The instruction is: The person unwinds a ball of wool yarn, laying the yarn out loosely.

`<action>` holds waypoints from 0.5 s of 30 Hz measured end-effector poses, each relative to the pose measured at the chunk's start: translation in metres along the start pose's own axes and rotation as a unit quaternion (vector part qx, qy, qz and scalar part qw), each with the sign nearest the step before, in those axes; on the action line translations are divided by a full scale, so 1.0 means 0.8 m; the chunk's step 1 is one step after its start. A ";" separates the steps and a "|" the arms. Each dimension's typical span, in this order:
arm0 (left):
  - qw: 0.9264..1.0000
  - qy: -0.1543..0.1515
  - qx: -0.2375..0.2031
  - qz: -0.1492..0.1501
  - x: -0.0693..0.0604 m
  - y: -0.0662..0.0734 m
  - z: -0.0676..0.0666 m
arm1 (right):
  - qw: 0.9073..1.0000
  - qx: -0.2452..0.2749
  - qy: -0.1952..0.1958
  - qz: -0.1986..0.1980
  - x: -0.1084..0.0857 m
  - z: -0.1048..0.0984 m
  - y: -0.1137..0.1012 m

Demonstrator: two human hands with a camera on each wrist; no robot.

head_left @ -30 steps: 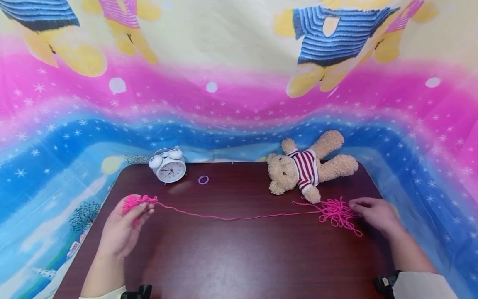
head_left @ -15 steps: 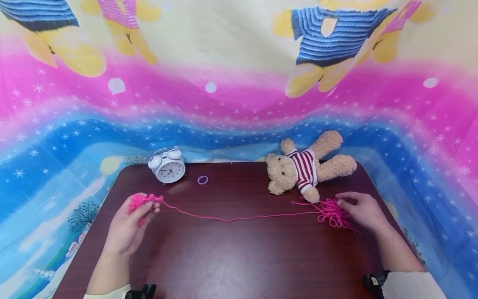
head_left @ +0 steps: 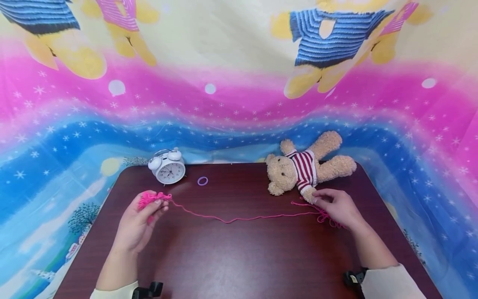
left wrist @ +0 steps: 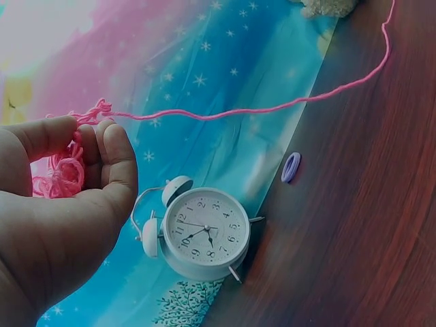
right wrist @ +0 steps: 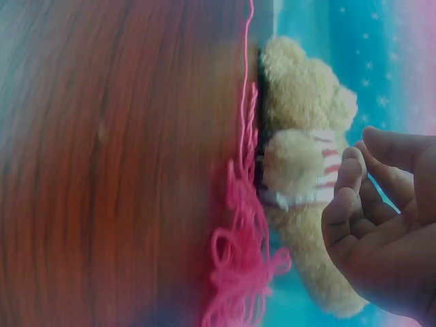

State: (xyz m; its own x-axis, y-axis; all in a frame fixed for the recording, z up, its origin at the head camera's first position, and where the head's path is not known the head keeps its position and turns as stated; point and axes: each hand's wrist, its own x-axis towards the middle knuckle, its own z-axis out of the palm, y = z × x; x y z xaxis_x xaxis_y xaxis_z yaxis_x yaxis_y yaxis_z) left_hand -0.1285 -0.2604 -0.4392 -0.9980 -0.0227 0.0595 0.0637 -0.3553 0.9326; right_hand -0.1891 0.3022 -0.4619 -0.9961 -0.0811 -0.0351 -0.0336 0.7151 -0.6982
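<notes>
My left hand (head_left: pixel 136 224) holds a bunch of pink yarn (left wrist: pixel 61 176) between thumb and fingers, above the left side of the table. From it a single strand (head_left: pixel 228 222) runs across to a loose yarn heap (right wrist: pixel 242 272) on the right side. Over that heap is my right hand (head_left: pixel 337 207), which hides much of it in the head view. In the right wrist view its fingers (right wrist: pixel 340 211) are loosely bent, with nothing between them, apart from the yarn. A teddy bear (head_left: pixel 305 166) in a red-and-white striped shirt lies just beyond this hand.
A white twin-bell alarm clock (head_left: pixel 169 171) stands at the back left of the dark wooden table (head_left: pixel 239 257). Beside it lies a small purple ring (head_left: pixel 203 181). A printed cloth (head_left: pixel 224 124) hangs behind the table and along its sides.
My right hand has moved left from the heap's right side to over it, near the bear's paw. The left hand has shifted slightly right with its yarn, and the strand sags slightly more.
</notes>
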 end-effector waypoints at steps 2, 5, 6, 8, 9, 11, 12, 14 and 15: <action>1.000 0.000 0.001 0.000 0.001 0.000 0.002 | 1.000 0.015 -0.005 0.000 0.003 0.006 -0.006; 1.000 -0.001 0.004 0.000 0.003 -0.001 0.006 | 1.000 0.030 -0.006 -0.002 0.007 0.015 -0.014; 1.000 -0.002 0.005 0.000 0.004 -0.001 0.008 | 0.999 0.033 -0.005 -0.005 0.008 0.018 -0.017; 1.000 -0.004 0.009 0.000 0.005 -0.002 0.011 | 0.999 0.038 -0.002 -0.010 0.011 0.024 -0.021; 1.000 -0.005 0.011 0.000 0.005 -0.003 0.012 | 0.999 0.038 0.002 -0.012 0.012 0.027 -0.024; 1.000 -0.007 0.016 -0.002 0.006 -0.003 0.015 | 0.999 0.048 0.003 -0.012 0.014 0.033 -0.029; 1.000 -0.008 0.018 -0.004 0.007 -0.003 0.017 | 0.999 0.052 0.000 -0.016 0.015 0.036 -0.032; 1.000 -0.008 0.025 -0.008 0.008 -0.004 0.019 | 0.998 0.056 -0.001 -0.020 0.016 0.042 -0.037; 1.000 -0.008 0.028 -0.010 0.008 -0.004 0.021 | 0.998 0.060 -0.002 -0.022 0.017 0.045 -0.039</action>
State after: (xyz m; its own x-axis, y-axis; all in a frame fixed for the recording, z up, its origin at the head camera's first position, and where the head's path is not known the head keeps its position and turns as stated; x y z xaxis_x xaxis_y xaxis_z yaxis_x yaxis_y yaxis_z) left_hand -0.1350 -0.2441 -0.4359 -0.9989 -0.0015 0.0465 0.0448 -0.3028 0.9520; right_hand -0.1986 0.2539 -0.4662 -0.9935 -0.1136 -0.0040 -0.0681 0.6226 -0.7796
